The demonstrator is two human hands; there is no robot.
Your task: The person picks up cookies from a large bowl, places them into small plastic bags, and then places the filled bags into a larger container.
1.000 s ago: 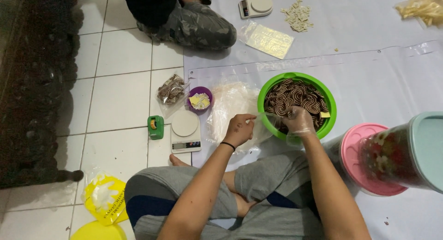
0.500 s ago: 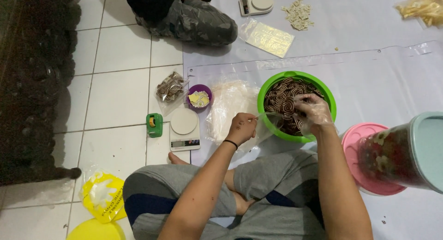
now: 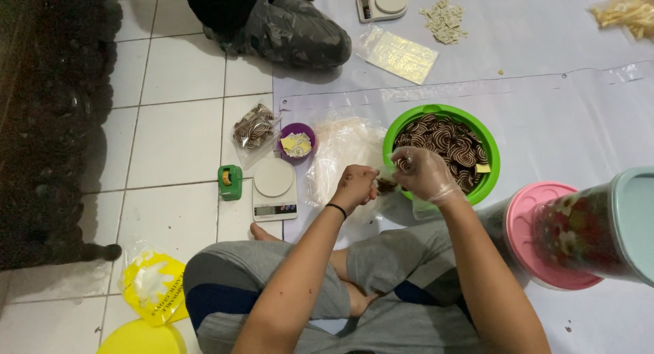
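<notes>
Brown-and-cream swirl cookies point(image 3: 446, 141) heaped in round green plastic bowl point(image 3: 492, 165), one pinched in gloved right hand point(image 3: 424, 173) over small clear plastic bag point(image 3: 387, 185) gripped by bare left hand point(image 3: 355, 185) — likely to crumble or miss the narrow bag mouth.
</notes>
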